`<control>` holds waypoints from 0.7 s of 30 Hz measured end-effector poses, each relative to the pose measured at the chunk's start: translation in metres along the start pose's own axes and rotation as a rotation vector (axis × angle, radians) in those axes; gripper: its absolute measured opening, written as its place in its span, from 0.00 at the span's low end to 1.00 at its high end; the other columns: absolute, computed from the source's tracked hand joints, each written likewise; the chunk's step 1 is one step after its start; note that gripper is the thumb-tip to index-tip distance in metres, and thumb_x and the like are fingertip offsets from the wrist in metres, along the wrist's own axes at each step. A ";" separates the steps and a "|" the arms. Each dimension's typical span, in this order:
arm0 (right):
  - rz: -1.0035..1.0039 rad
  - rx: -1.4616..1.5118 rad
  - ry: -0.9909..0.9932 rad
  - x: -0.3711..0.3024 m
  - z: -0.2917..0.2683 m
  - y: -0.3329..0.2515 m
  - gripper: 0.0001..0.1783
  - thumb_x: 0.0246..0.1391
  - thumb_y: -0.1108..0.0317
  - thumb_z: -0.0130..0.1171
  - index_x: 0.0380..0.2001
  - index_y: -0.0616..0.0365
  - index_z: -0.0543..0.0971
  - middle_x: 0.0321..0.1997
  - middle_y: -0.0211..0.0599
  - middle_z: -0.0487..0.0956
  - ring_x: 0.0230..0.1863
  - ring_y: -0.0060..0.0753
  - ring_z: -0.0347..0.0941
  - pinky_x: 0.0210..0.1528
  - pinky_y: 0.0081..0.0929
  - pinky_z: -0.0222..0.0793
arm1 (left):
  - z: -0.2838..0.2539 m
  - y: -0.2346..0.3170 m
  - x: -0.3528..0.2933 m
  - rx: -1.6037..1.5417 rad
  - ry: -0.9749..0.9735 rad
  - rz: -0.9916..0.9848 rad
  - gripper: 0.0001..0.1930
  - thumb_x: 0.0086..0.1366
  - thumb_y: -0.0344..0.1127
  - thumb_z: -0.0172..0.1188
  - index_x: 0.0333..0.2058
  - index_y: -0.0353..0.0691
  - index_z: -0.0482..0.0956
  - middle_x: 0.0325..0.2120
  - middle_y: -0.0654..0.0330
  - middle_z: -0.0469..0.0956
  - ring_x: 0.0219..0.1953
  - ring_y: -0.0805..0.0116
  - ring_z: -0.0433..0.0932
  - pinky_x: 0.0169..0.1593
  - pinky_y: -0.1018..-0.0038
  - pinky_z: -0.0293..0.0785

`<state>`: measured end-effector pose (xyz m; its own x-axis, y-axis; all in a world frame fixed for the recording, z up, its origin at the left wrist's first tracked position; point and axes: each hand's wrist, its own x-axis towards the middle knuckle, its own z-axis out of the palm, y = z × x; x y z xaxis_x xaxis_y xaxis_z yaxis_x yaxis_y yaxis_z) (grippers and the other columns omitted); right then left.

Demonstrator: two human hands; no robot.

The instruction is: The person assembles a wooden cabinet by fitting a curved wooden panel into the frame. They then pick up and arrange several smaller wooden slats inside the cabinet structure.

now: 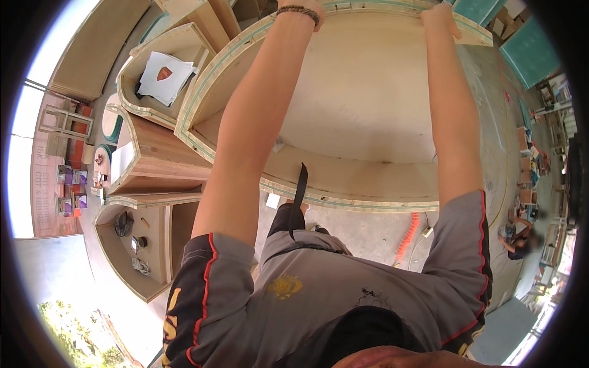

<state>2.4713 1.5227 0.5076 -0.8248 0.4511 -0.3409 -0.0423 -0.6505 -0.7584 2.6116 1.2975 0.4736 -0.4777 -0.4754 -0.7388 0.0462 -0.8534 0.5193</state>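
A large open plywood box [362,80] with curved sides and a green line along its rim stretches before my body. Both my arms reach over it to its far edge. My left hand [305,8], a braided bracelet at its wrist, is closed on the far rim and partly cut off by the top of the view. Farther right along that rim, my right hand [440,21] has its fingers wrapped over the edge. The near curved rim lies in front of my waist, where a black belt end [300,193] hangs out.
Several curved wooden boxes stand at the left, one holding white papers [165,76], another [138,251] holding small items. An orange coiled hose [406,239] lies on the concrete floor. Teal panels [531,55] stand at the far right. Another person [521,239] crouches at the right.
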 end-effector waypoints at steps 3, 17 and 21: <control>-0.039 -0.003 -0.041 0.008 0.016 -0.006 0.47 0.47 0.53 0.66 0.64 0.53 0.53 0.62 0.43 0.61 0.59 0.45 0.64 0.47 0.46 0.70 | 0.020 0.008 0.025 -0.061 -0.255 0.139 0.27 0.61 0.53 0.39 0.56 0.54 0.70 0.65 0.58 0.59 0.63 0.57 0.59 0.64 0.60 0.52; -0.126 -0.126 -0.115 0.067 0.087 0.028 0.42 0.49 0.52 0.63 0.63 0.54 0.58 0.61 0.44 0.64 0.60 0.44 0.64 0.51 0.43 0.66 | -0.121 -0.103 0.015 0.696 -1.041 0.746 0.12 0.64 0.42 0.54 0.40 0.40 0.76 0.37 0.58 0.78 0.43 0.61 0.77 0.47 0.65 0.72; -0.144 -0.159 -0.135 0.079 0.114 0.041 0.40 0.50 0.51 0.63 0.62 0.54 0.60 0.60 0.44 0.64 0.60 0.44 0.64 0.52 0.43 0.65 | -0.222 -0.141 -0.050 1.438 -0.985 1.233 0.18 0.56 0.50 0.61 0.37 0.42 0.81 0.39 0.56 0.79 0.51 0.57 0.73 0.68 0.51 0.48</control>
<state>2.3402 1.4627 0.5128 -0.8848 0.4398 -0.1540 -0.0843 -0.4761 -0.8754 2.8238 1.3938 0.3414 -0.9423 0.1248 0.3106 0.3109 0.6707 0.6735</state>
